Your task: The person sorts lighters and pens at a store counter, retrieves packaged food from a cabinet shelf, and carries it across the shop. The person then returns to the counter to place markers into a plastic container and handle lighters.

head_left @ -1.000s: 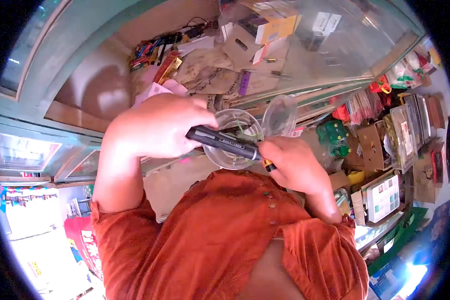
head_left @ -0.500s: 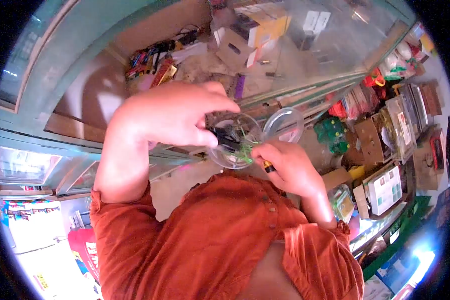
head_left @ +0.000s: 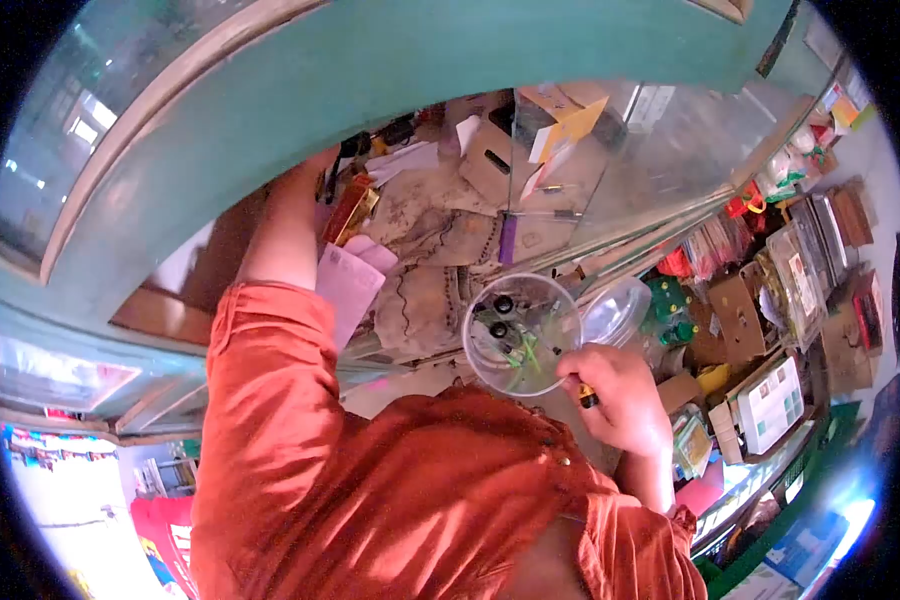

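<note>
My right hand [head_left: 622,400] is closed at the rim of a round clear plastic tub [head_left: 473,350]. A short black-and-yellow item [head_left: 587,397] sticks out between its fingers; its kind is unclear. Inside the tub are two round black pieces [head_left: 500,316] and several thin green strips [head_left: 522,360]. A clear lid [head_left: 615,312] tilts out beside the tub, near the hand. My left hand [head_left: 315,165] reaches into the cabinet at the upper left, by a pile of dark items [head_left: 345,150]. The teal frame hides most of it, so its fingers do not show.
A teal cabinet frame [head_left: 450,55] curves across the top, over my left arm. Inside lie a red-and-gold box [head_left: 348,212], a pink paper [head_left: 348,290], a purple strip [head_left: 508,238] and a cardboard box [head_left: 488,162]. Green bottles [head_left: 670,310] and cartons stand at right.
My left hand has left the tub and moved up and left into the cabinet. My right hand and the tub sit lower and further right in view. The black pieces now lie in the tub.
</note>
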`<state>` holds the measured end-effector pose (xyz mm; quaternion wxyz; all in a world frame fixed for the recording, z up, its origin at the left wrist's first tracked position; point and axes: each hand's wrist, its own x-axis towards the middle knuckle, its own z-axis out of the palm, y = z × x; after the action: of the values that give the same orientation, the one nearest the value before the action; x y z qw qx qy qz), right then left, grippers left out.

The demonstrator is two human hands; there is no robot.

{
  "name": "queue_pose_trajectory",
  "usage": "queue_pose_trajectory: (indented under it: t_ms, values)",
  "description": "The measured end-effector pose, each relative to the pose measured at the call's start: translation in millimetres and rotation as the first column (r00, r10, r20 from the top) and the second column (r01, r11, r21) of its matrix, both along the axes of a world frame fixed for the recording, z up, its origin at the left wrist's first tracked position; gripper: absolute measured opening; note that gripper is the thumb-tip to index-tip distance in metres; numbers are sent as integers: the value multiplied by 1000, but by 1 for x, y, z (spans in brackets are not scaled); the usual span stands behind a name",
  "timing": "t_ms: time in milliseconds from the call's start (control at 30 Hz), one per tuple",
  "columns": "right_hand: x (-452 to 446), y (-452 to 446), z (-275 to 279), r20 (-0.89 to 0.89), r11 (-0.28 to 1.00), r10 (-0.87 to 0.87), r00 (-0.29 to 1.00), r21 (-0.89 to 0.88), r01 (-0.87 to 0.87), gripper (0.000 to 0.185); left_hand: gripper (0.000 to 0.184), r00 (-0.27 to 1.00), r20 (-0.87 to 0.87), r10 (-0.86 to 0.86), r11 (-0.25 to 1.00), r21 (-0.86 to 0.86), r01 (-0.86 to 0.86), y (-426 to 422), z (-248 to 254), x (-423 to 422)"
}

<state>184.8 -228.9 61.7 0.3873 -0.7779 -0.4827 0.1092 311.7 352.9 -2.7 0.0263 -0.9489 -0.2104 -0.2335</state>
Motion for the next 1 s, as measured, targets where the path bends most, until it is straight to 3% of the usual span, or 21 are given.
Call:
queue_pose_trajectory:
  t_ms: [167,333,433,700,833,1000]
  values:
    - [-7,7,1,-7,990,-137,991,-28,137,31,37,954,-292,72,986,-124,-112,3,-37,50]
    - [-16,7,-7,-20,966,-258,966,5,258,32,39,914,-394,99,980,-119,-157,9,-51,80]
    - [-17,10,-12,29,950,-303,953,87,299,21,41,915,-390,99,981,-114,-155,13,-43,77]
    - [2,-4,-32,-124,989,-138,983,41,144,29,44,965,-211,154,982,-78,-173,23,11,-9]
    - [14,-3,-33,-85,995,-75,994,53,79,29,46,903,-360,234,956,-82,-280,15,-9,-40]
    - [19,-9,-27,-65,1000,-24,998,9,24,29,49,821,-533,204,932,-153,-330,-4,-54,-48]
